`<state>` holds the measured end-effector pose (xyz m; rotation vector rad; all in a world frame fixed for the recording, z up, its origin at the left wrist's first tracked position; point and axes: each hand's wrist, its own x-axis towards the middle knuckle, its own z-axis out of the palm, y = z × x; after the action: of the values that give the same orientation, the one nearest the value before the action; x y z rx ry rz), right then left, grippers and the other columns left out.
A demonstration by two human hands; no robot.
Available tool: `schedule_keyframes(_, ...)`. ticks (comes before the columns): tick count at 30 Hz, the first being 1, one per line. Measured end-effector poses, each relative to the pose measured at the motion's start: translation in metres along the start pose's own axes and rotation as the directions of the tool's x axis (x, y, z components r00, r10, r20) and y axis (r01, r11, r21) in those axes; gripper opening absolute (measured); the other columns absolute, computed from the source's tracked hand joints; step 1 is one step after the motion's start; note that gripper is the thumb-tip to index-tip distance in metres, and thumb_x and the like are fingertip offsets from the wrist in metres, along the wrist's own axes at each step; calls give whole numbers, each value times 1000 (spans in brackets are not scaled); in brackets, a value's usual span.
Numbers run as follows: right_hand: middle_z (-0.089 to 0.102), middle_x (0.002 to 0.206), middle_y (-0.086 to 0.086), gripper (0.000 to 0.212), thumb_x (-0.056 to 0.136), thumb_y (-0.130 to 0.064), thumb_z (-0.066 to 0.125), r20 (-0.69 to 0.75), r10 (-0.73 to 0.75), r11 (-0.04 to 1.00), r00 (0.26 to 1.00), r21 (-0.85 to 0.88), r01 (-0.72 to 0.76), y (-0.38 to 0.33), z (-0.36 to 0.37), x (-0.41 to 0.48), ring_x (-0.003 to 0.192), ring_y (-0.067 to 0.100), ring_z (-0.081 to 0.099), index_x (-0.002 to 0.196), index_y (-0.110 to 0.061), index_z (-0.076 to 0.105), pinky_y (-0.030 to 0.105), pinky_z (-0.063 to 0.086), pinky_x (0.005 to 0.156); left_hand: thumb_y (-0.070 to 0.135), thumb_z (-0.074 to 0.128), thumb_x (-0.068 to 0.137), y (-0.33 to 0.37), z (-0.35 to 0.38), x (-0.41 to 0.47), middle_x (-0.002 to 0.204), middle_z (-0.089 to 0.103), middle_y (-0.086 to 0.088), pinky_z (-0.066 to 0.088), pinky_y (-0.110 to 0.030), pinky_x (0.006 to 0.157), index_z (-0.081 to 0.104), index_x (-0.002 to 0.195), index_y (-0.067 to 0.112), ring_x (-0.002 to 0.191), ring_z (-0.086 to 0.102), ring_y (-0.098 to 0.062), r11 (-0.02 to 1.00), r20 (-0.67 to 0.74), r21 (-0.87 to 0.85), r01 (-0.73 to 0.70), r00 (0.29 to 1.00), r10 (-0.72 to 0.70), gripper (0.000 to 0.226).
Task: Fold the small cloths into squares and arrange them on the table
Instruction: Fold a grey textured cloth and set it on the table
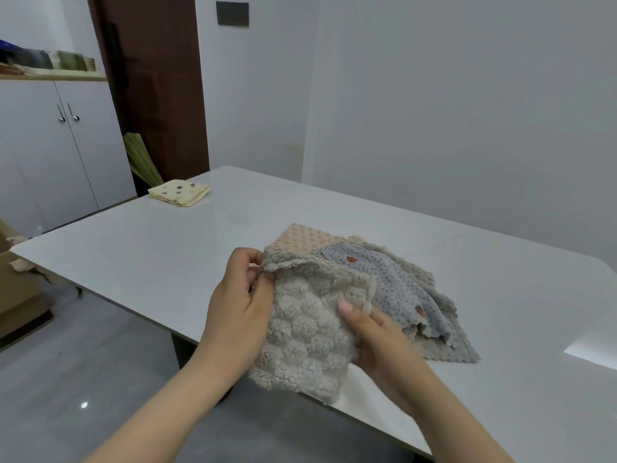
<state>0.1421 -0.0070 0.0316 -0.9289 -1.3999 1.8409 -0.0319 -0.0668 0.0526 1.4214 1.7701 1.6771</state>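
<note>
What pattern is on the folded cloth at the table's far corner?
Folded cloth: pale yellow with brown and grey dots; head view.

Both arms are showing bare: the left forearm [160,406] and the right forearm [460,429] are appearing as uncovered skin from the near edge of the view all the way to the wrists. The left hand [238,295] and the right hand [377,339] are likewise showing bare, with slim fingers. The right thumbnail [345,306] is looking short, rounded and plain.
</note>
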Motion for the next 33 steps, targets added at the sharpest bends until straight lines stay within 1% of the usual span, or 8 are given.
schedule_keyframes(6, 74, 107, 1, 35, 85, -35, 59, -65, -157, 986, 985, -62, 153, 7, 12, 2, 97, 17, 71, 114, -16, 63, 30, 58, 79, 25, 38, 99, -12, -5, 7, 73, 62, -14, 34, -22, 50, 42, 100, 25, 64, 51, -24, 997, 11, 82, -2, 1000, 1, 4)
schedule_keyframes(10, 74, 101, -6, 21, 90, -44, 57, -242, -313, 933, 918, -260, 250, 11, 24, 17, 92, 12, 71, 106, -30, 62, 40, 58, 82, 53, 30, 90, -21, -15, 6, 90, 62, -1, 39, -15, 63, 32, 129, 30, 77, 57, -9, 984, 154, 136, 113, 979, -134, 45)
schedule_keyframes(14, 72, 102, -9, 22, 90, -48, 57, -239, -341, 899, 909, -366, 241, 18, 37, 37, 96, 10, 68, 104, -32, 63, 44, 54, 88, 45, 39, 92, -34, -26, -2, 112, 56, 17, 44, -2, 67, 13, 141, 43, 92, 60, 4, 988, 177, 17, 156, 972, -157, 56)
schedule_keyframes(22, 64, 93, -9, 37, 91, -56, 47, -94, -286, 745, 954, -648, 159, 31, 72, 74, 89, 10, 61, 100, -21, 57, 27, 48, 74, 29, 50, 95, -77, -76, 17, 116, 59, 18, 46, -23, 85, 54, 113, 46, 103, 57, -1, 993, 72, 100, 55, 995, -62, 25)
schedule_keyframes(25, 60, 82, 5, 53, 89, -60, 48, -91, -235, 770, 968, -625, 129, 36, 87, 91, 76, 20, 57, 92, -7, 55, 32, 46, 66, 32, 50, 95, -96, -94, 27, 126, 54, 19, 42, -24, 95, 53, 121, 43, 113, 52, -3, 991, 69, 109, 77, 994, -85, 29)
schedule_keyframes(28, 61, 80, 2, 32, 91, -49, 54, -84, -192, 838, 978, -533, 118, 37, 107, 109, 69, 11, 55, 86, -17, 53, 22, 43, 59, 34, 49, 95, -116, -110, 43, 130, 47, 20, 34, -9, 88, 47, 127, 42, 114, 46, -1, 977, 111, 203, 63, 990, -87, 33)
schedule_keyframes(30, 66, 96, -3, 13, 89, -43, 60, -56, -110, 909, 992, -410, 78, 37, 119, 120, 84, 12, 66, 92, -35, 51, 27, 54, 68, 35, 48, 95, -129, -120, 60, 132, 46, 17, 34, -9, 85, 46, 129, 40, 115, 45, -2, 969, 120, 237, 70, 988, -101, 35)
schedule_keyframes(33, 69, 109, 2, 37, 87, -31, 68, -29, -27, 952, 999, -305, 17, 44, 134, 141, 91, 19, 70, 118, -31, 48, 29, 58, 68, 34, 50, 95, -146, -136, 90, 136, 48, 12, 36, -23, 94, 47, 131, 36, 122, 45, -8, 964, 144, 250, 91, 981, -130, 36)
